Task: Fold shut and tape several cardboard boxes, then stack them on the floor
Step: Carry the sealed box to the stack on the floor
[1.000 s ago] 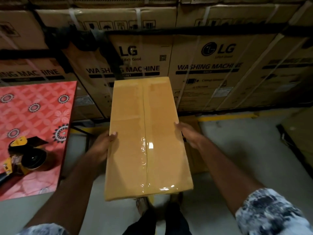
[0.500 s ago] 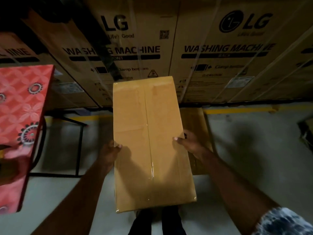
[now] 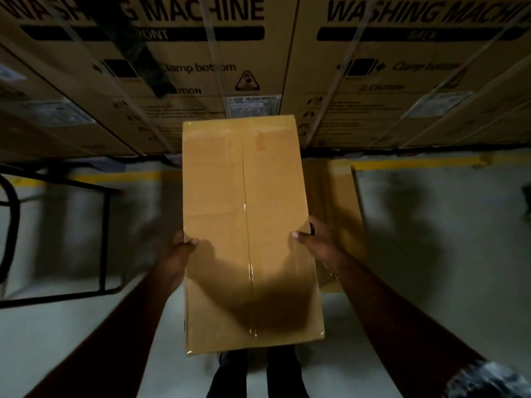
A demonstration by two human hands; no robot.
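While the left hand (image 3: 180, 249) and right hand (image 3: 314, 243) each clamp a long edge of the taped box (image 3: 247, 214), thumbs on top, its far end sits near the washing-machine cartons (image 3: 201, 81). Grey floor (image 3: 431, 239) stretches right; a black frame (image 3: 103, 239) stands left. Another box (image 3: 334, 196) lies partly hidden beneath, and the fingers underneath are unseen.
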